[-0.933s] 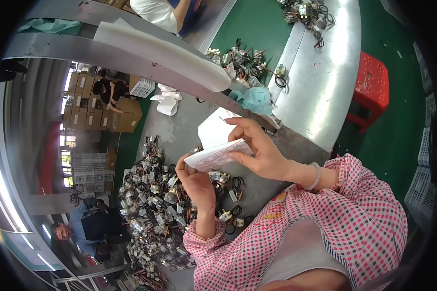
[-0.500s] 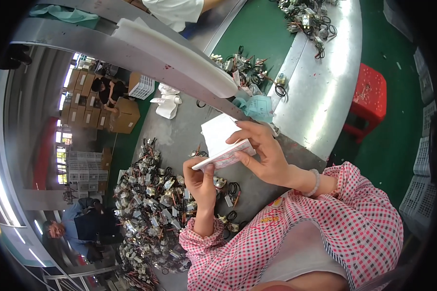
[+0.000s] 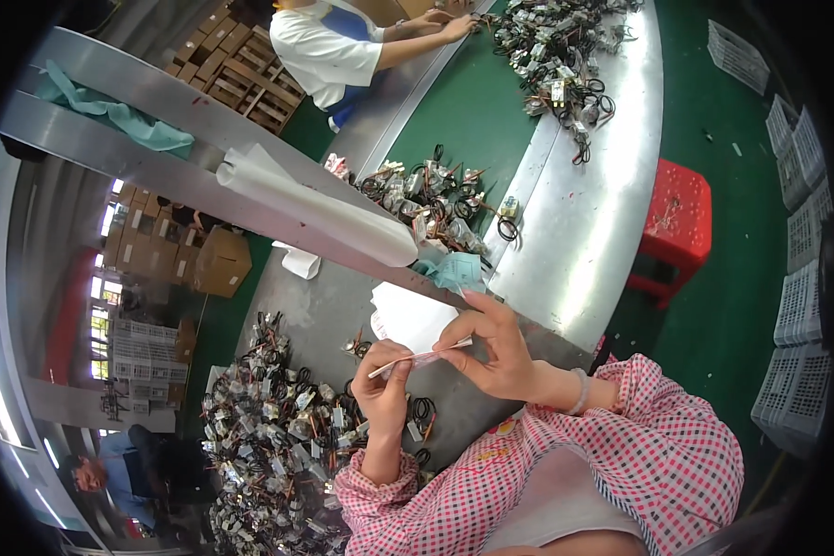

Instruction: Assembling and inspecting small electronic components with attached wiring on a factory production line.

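Note:
Both hands grip a white paper sheet (image 3: 413,315) with reddish print, folded along its near edge and held above the grey table. My left hand (image 3: 383,382) pinches the left end of the fold between thumb and fingers. At the right end, my right hand (image 3: 497,357) pinches the same edge, its index finger raised. The far part of the sheet stands up beyond the fold. Beside my left hand spreads a large pile of small wired electrical parts (image 3: 278,435) with black cables.
A metal frame bar (image 3: 278,218) carrying a white roll (image 3: 315,208) crosses ahead. More wired parts (image 3: 426,199) lie on a green conveyor belt (image 3: 491,102), where a co-worker (image 3: 320,51) reaches in. A red stool (image 3: 676,222) and grey crates (image 3: 797,306) stand at the right.
The view has shifted, showing more of the co-worker and belt. My hands have tilted the folded paper so its near edge looks thinner, and my right index finger has lifted.

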A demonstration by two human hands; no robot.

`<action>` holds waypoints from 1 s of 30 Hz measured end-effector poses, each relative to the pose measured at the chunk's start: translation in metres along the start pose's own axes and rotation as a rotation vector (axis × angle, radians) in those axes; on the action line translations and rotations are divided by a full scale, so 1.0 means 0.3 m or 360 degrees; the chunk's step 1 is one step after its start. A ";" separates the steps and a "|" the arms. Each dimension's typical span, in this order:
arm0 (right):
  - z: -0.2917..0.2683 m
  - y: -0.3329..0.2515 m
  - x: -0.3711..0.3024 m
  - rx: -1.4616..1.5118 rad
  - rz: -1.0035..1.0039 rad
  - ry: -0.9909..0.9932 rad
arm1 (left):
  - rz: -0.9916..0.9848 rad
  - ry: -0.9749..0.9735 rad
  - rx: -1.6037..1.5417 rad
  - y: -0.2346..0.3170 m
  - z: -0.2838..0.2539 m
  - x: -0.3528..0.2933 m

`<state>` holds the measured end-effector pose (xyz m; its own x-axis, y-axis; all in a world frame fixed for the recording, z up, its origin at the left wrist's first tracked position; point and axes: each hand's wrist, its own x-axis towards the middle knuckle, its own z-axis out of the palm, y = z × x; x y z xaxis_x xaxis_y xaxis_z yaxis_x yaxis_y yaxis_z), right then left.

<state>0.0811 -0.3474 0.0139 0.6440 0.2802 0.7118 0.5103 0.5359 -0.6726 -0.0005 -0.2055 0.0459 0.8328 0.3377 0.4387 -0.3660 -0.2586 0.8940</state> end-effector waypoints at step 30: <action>-0.083 -0.062 0.078 -0.0982 -0.0642 -0.0352 | 0.0164 -0.0017 0.0367 0.024 0.010 -0.005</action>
<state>0.1009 -0.3706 0.0382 0.2451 0.3448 0.9061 0.9488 0.1070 -0.2973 -0.0030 -0.2105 0.0513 0.8008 0.2892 0.5245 -0.3462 -0.4912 0.7993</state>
